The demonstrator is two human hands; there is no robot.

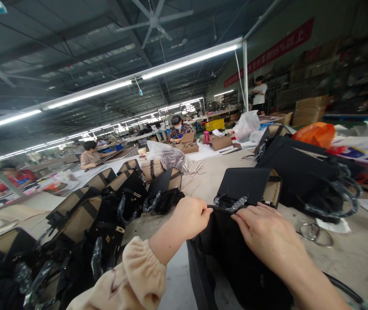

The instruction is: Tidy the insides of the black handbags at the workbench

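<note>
A black handbag (235,254) stands in front of me, its near side toward me. My left hand (190,217) pinches the bag's upper edge at the left, thumb and fingers closed on it. Further right along the same edge, my right hand (263,228) grips the rim with its fingers over the top. Just behind my hands sits another black handbag (242,185) with a tan inside and plastic-wrapped handles. Metal scissors (316,234) lie on the table to the right of my right hand.
Several black handbags (106,224) crowd the table on the left. A larger black bag (300,176) and an orange plastic bag (315,134) are at the right. Clear plastic bags (167,155) lie farther back. Co-workers (179,129) sit at tables beyond, and one person (260,94) stands.
</note>
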